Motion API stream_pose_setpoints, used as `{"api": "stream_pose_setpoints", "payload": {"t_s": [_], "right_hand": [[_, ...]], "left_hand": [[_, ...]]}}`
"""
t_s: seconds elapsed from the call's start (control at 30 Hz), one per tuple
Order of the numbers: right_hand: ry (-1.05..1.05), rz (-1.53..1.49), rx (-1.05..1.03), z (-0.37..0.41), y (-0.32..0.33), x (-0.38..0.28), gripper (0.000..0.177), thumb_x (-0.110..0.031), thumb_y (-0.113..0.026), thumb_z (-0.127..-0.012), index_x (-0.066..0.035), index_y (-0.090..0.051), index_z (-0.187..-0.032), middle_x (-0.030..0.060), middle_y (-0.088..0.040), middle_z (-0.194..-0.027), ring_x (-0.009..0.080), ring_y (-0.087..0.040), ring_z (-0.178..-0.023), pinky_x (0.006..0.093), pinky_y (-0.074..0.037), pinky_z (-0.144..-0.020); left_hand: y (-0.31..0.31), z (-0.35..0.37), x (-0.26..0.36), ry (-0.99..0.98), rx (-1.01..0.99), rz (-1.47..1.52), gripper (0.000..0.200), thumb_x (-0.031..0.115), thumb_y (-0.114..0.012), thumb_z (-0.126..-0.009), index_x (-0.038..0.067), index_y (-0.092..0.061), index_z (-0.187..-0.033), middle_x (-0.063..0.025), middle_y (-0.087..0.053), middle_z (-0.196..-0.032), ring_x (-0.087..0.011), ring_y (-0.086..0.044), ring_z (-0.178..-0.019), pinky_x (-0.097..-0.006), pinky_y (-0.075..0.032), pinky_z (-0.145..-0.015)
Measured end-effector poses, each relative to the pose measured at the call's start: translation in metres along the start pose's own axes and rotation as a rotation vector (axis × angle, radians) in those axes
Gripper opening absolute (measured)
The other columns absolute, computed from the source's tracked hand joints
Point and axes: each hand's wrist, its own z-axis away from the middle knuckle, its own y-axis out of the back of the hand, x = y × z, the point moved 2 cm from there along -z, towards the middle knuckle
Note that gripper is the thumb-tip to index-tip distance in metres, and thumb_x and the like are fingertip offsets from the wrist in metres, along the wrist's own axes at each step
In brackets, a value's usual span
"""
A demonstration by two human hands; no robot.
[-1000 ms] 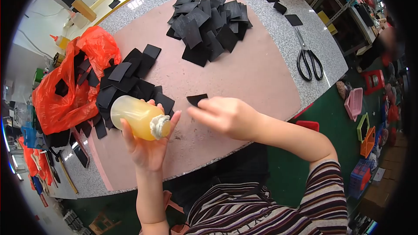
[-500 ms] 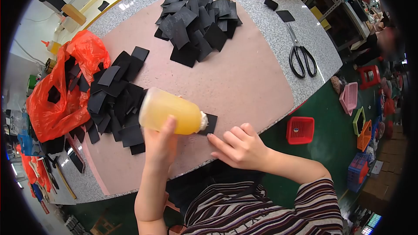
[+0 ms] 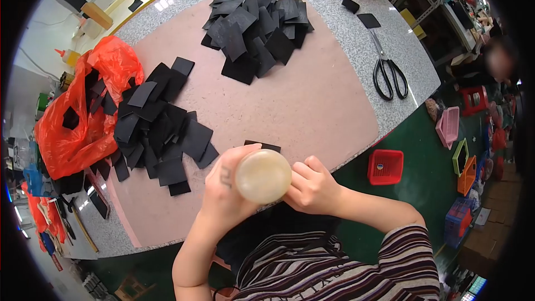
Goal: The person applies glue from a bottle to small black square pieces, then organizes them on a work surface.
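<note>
My left hand point(image 3: 224, 189) is wrapped round a plastic bottle point(image 3: 263, 176) of yellowish liquid, its round base turned up to the camera and its tip hidden below. Behind the bottle, a black square piece point(image 3: 262, 146) shows its far edge on the pink sheet point(image 3: 301, 106). My right hand point(image 3: 315, 187) is closed just right of the bottle; its fingertips are partly hidden, and I cannot make out what they hold. Loose black pieces point(image 3: 161, 117) lie heaped to the left, and another heap point(image 3: 256, 28) lies farther back.
A crumpled red plastic bag point(image 3: 72, 139) with black pieces lies at the left. Black-handled scissors point(image 3: 389, 78) rest on the speckled table point(image 3: 362, 50) at the right. A red basket point(image 3: 385, 167) is on the green floor. A person point(image 3: 499, 61) is at the far right.
The bottle has swung from lying sideways to base-up and moved right, with my left hand around it. My right hand's extended index finger has drawn in, and the hand now sits beside the bottle.
</note>
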Motion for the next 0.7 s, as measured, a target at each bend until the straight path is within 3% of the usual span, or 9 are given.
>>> {"api": "stream_pose_setpoints", "payload": {"t_s": [0.2,0.23,0.27,0.37,0.47,0.53,0.6,0.67,0.7], "right_hand": [[-0.258,-0.226,0.021,-0.031,0.019,0.013,0.023,-0.023,-0.076,-0.08,-0.009,-0.065,-0.095,0.0052,-0.053,-0.086,0.0247,-0.052,-0.083,0.0393,-0.036,-0.076],[-0.417,-0.303,0.043,-0.044,0.024,0.022,0.025,-0.02,-0.076,-0.077,-0.01,-0.064,-0.097,0.0077,-0.054,-0.095,0.0287,-0.05,-0.097,0.0426,-0.035,-0.082],[-0.397,-0.319,-0.026,-0.051,0.018,0.032,0.025,-0.019,-0.075,-0.077,-0.01,-0.063,-0.097,0.0073,-0.055,-0.095,0.0286,-0.049,-0.098,0.0421,-0.035,-0.083],[-0.321,-0.408,-0.324,-0.076,0.006,0.051,0.021,-0.01,-0.067,-0.074,-0.008,-0.061,-0.094,0.0065,-0.058,-0.095,0.0286,-0.053,-0.099,0.0398,-0.038,-0.085],[-0.386,-0.646,-0.268,-0.121,0.017,0.07,0.021,-0.005,-0.065,-0.075,-0.006,-0.06,-0.095,0.0085,-0.061,-0.094,0.0287,-0.059,-0.098,0.0372,-0.044,-0.083],[-0.54,-0.66,0.019,-0.162,0.042,0.106,0.023,-0.004,-0.068,-0.072,-0.007,-0.062,-0.094,0.0124,-0.068,-0.1,0.032,-0.061,-0.102,0.0414,-0.047,-0.087],[-0.291,0.138,0.33,-0.189,0.041,0.14,0.028,-0.008,-0.074,-0.074,-0.008,-0.064,-0.1,0.0113,-0.068,-0.102,0.0297,-0.061,-0.104,0.041,-0.047,-0.089],[-0.044,0.266,0.376,-0.192,0.027,0.12,0.033,-0.016,-0.078,-0.075,-0.009,-0.066,-0.105,0.0103,-0.069,-0.102,0.0276,-0.061,-0.105,0.0416,-0.047,-0.088],[0.099,0.111,0.194,-0.191,0.011,0.105,0.042,-0.02,-0.083,-0.07,-0.011,-0.066,-0.107,0.0069,-0.065,-0.11,0.0263,-0.062,-0.1,0.0403,-0.047,-0.079]], "left_hand": [[0.072,0.021,-0.046,0.047,0.36,-0.046,0.066,0.018,-0.086,-0.077,0.0,-0.053,-0.132,-0.0173,-0.062,-0.123,-0.0289,-0.065,-0.111,-0.0403,-0.052,-0.097],[0.079,0.027,-0.042,0.103,0.451,0.218,0.071,0.023,-0.084,-0.08,0.0,-0.047,-0.136,-0.0196,-0.06,-0.126,-0.0327,-0.064,-0.114,-0.0437,-0.051,-0.099],[0.086,0.032,-0.038,0.155,0.543,0.481,0.075,0.028,-0.082,-0.083,-0.001,-0.042,-0.14,-0.0218,-0.058,-0.13,-0.0364,-0.062,-0.117,-0.0471,-0.05,-0.101],[0.111,0.051,-0.041,0.18,0.64,0.439,0.083,0.033,-0.079,-0.086,-0.001,-0.033,-0.146,-0.0239,-0.053,-0.136,-0.0393,-0.058,-0.124,-0.0519,-0.044,-0.108],[0.122,0.073,-0.045,0.251,0.717,0.453,0.084,0.036,-0.078,-0.087,0.0,-0.033,-0.148,-0.0232,-0.052,-0.138,-0.0389,-0.055,-0.127,-0.0513,-0.043,-0.109],[0.121,0.083,-0.044,0.296,0.752,0.495,0.082,0.037,-0.076,-0.088,0.001,-0.033,-0.148,-0.0229,-0.051,-0.138,-0.0386,-0.054,-0.127,-0.0509,-0.043,-0.109],[0.114,0.087,-0.041,0.335,0.747,0.546,0.081,0.039,-0.075,-0.089,0.001,-0.034,-0.148,-0.0219,-0.051,-0.139,-0.0376,-0.054,-0.127,-0.051,-0.043,-0.11],[0.108,0.088,-0.042,0.34,0.697,0.703,0.079,0.04,-0.073,-0.09,0.004,-0.034,-0.148,-0.0204,-0.05,-0.14,-0.0362,-0.054,-0.128,-0.0515,-0.042,-0.11],[0.103,0.091,-0.044,0.334,0.65,0.835,0.077,0.041,-0.071,-0.092,0.006,-0.034,-0.149,-0.0195,-0.05,-0.141,-0.0354,-0.054,-0.129,-0.052,-0.042,-0.11]]}}
